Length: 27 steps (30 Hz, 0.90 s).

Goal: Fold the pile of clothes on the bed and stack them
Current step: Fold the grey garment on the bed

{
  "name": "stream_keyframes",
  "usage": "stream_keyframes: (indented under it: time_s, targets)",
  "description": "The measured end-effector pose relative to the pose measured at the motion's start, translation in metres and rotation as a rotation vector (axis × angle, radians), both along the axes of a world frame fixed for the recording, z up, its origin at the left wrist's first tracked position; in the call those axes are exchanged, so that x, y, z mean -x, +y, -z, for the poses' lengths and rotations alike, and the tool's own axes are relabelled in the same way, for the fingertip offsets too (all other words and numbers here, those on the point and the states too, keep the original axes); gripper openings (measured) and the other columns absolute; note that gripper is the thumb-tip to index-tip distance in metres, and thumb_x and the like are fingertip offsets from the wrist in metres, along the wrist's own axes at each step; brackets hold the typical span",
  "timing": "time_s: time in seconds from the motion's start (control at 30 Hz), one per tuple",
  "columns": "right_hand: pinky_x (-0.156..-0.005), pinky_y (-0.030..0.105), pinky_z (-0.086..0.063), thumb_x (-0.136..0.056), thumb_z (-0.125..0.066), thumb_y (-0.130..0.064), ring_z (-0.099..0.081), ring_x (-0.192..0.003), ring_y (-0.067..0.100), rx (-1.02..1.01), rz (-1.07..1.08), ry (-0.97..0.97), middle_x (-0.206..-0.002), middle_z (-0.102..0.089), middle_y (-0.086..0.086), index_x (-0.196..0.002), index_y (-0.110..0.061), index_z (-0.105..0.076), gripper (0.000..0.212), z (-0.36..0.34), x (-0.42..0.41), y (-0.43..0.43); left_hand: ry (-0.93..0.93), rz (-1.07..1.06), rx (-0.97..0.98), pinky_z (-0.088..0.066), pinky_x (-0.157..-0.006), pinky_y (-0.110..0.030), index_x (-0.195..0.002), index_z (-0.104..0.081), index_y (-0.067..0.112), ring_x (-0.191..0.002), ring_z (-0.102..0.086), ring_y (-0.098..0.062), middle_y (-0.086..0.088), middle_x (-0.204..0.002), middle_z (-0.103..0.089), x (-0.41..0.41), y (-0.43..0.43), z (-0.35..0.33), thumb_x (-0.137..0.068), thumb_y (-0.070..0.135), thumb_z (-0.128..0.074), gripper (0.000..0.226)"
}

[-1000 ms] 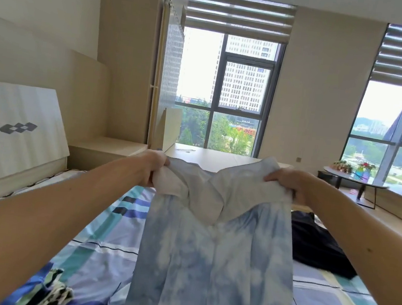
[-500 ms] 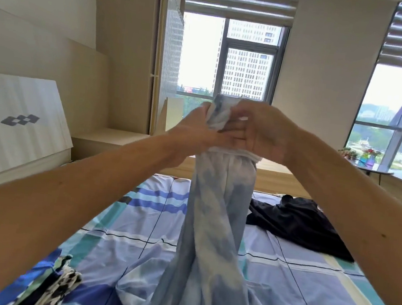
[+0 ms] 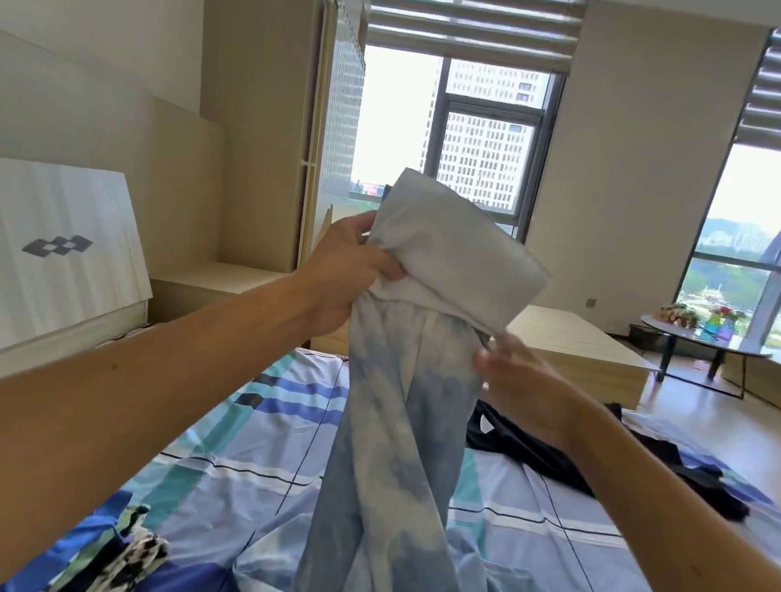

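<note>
Patterned clothing [image 3: 120, 558] lies at seven o'clock on the striped bed sheet [image 3: 234, 473]. The left arm stretches forward and upward, and the left hand [image 3: 346, 275] clamps thumb and curled fingers on the bunched white top of the blue tie-dye garment [image 3: 400, 444], which hangs at centre with its lower end pooled on the sheet. At the cloth's three o'clock the right hand [image 3: 525, 386] sits lower, fingers reaching its right edge, too blurred to tell whether they pinch it, with a black garment [image 3: 556, 454] behind.
</note>
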State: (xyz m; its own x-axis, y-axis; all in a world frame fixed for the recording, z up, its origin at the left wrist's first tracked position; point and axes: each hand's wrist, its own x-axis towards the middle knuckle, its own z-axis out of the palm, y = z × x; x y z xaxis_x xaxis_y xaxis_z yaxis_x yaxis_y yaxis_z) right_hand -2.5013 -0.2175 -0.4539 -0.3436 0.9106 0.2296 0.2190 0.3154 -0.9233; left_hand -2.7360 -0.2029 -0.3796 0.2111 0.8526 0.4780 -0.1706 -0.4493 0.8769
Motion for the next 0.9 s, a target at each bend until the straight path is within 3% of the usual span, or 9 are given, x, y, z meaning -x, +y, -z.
stream_keyframes:
  time_s: [0.07,0.1,0.27,0.37,0.43,0.53,0.63,0.77,0.9]
  targets:
    - [-0.107,0.048,-0.046,-0.057,-0.094,-0.047,-0.061,-0.121,0.034,-0.004,-0.022,0.195,-0.127,-0.066,0.014,-0.131,-0.008,-0.058,0.090,0.006,0.014,0.002,-0.003,0.007,0.029,-0.058,-0.086,-0.038,-0.108,-0.065,0.017,-0.092,-0.067,-0.022,-0.003,-0.099,-0.069,0.004,-0.001,0.000,-0.077,-0.018,-0.064,0.047]
    - [-0.104,0.050,-0.048,-0.055,-0.096,-0.039,-0.063,-0.118,0.036,-0.022,0.015,0.302,-0.124,-0.068,0.018,-0.124,-0.007,-0.064,0.083,0.001,0.022,0.000,-0.008,0.002,0.037,-0.058,-0.085,-0.037,-0.108,-0.065,0.017,-0.092,-0.068,-0.022,-0.004,-0.099,-0.070,0.006,-0.001,0.001,-0.074,-0.016,-0.067,0.048]
    - [-0.087,0.038,-0.057,-0.079,-0.077,-0.010,-0.071,-0.100,0.026,-0.038,0.168,0.485,-0.103,-0.077,0.008,-0.109,-0.011,-0.071,0.030,-0.025,0.039,0.001,-0.098,0.082,0.131,-0.053,-0.100,-0.047,-0.133,-0.057,0.006,-0.115,-0.065,-0.033,-0.017,-0.125,-0.067,0.021,0.004,0.027,-0.064,0.013,-0.086,0.075]
    - [-0.082,0.039,-0.060,-0.086,-0.074,-0.012,-0.072,-0.100,0.026,0.018,0.213,0.393,-0.110,-0.075,0.009,-0.121,-0.011,-0.066,0.036,-0.038,0.039,0.000,0.124,0.116,0.185,-0.047,-0.105,-0.055,-0.125,-0.066,0.013,-0.117,-0.064,-0.035,-0.014,-0.123,-0.070,0.028,0.004,0.046,-0.075,0.033,-0.085,0.057]
    - [-0.089,0.043,-0.058,-0.080,-0.079,-0.015,-0.071,-0.102,0.028,0.059,0.172,0.298,-0.111,-0.075,0.012,-0.117,-0.010,-0.069,0.039,-0.045,0.036,0.001,0.130,0.087,0.216,-0.047,-0.105,-0.055,-0.116,-0.071,0.017,-0.115,-0.066,-0.034,-0.011,-0.117,-0.073,0.027,0.008,0.048,-0.078,0.036,-0.082,0.044]
    - [-0.092,0.042,-0.057,-0.069,-0.089,-0.027,-0.070,-0.105,0.027,0.100,0.079,0.244,-0.114,-0.074,0.012,-0.120,-0.010,-0.069,0.057,-0.063,0.034,0.002,0.088,0.079,0.260,-0.048,-0.104,-0.056,-0.125,-0.067,0.015,-0.114,-0.067,-0.029,-0.008,-0.120,-0.072,0.021,0.024,0.028,-0.073,0.037,-0.084,0.059]
    - [-0.091,0.042,-0.058,-0.061,-0.088,-0.042,-0.072,-0.104,0.025,0.016,0.142,0.219,-0.113,-0.075,0.009,-0.121,-0.012,-0.068,0.070,-0.108,0.035,0.017,0.191,0.067,0.199,-0.050,-0.103,-0.049,-0.125,-0.065,0.014,-0.113,-0.067,-0.026,-0.006,-0.122,-0.071,0.015,0.041,-0.027,-0.071,0.039,-0.085,0.063]
    - [-0.081,0.040,-0.061,-0.074,-0.088,-0.031,-0.073,-0.098,0.025,-0.264,0.281,0.172,-0.111,-0.075,0.009,-0.120,-0.013,-0.068,0.054,-0.235,0.037,0.037,0.298,-0.138,-0.030,-0.051,-0.085,-0.033,-0.097,-0.063,0.017,-0.091,-0.059,-0.019,-0.005,-0.098,-0.064,0.009,0.050,-0.171,-0.097,0.012,-0.060,0.005]
    - [-0.082,0.042,-0.061,-0.074,-0.086,-0.023,-0.073,-0.100,0.027,-0.552,0.306,0.281,-0.112,-0.074,0.010,-0.125,-0.010,-0.064,0.057,-0.382,0.041,0.009,0.206,-0.268,-0.239,-0.041,-0.066,-0.024,-0.078,-0.052,0.019,-0.069,-0.048,-0.012,0.000,-0.080,-0.054,0.003,0.018,-0.321,-0.099,0.009,-0.048,0.024]
